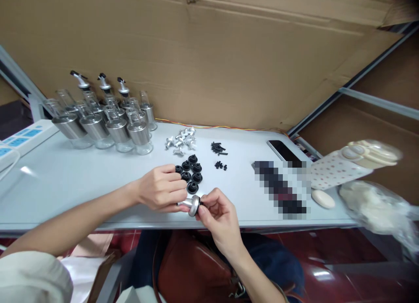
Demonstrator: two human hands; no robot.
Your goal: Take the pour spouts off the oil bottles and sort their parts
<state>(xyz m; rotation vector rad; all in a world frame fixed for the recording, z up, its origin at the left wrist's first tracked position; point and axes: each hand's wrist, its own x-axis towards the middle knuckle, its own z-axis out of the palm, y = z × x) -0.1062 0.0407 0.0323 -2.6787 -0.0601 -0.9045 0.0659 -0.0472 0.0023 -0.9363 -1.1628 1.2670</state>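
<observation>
A silver pourer spout point(194, 205) with a black base is held between my two hands, just above the table's front edge. My left hand point(163, 187) is closed around its narrow tube end. At the other end, the fingers of my right hand point(220, 215) pinch the black base. Beyond my left knuckles sit several round black stoppers point(192, 187), one partly hidden by that hand. Farther back lies a loose pile of silver spouts point(181, 139). To its right are thin black tubes point(218, 148) and a small cluster of tiny black pieces point(221, 165).
Several glass and steel bottles point(118, 129) stand at the left back, some with pourers fitted. A power strip point(28, 137) is at the far left. On the right are a phone point(284, 152), a dotted tumbler point(343, 165), a white oval object point(323, 199) and a plastic bag point(376, 207).
</observation>
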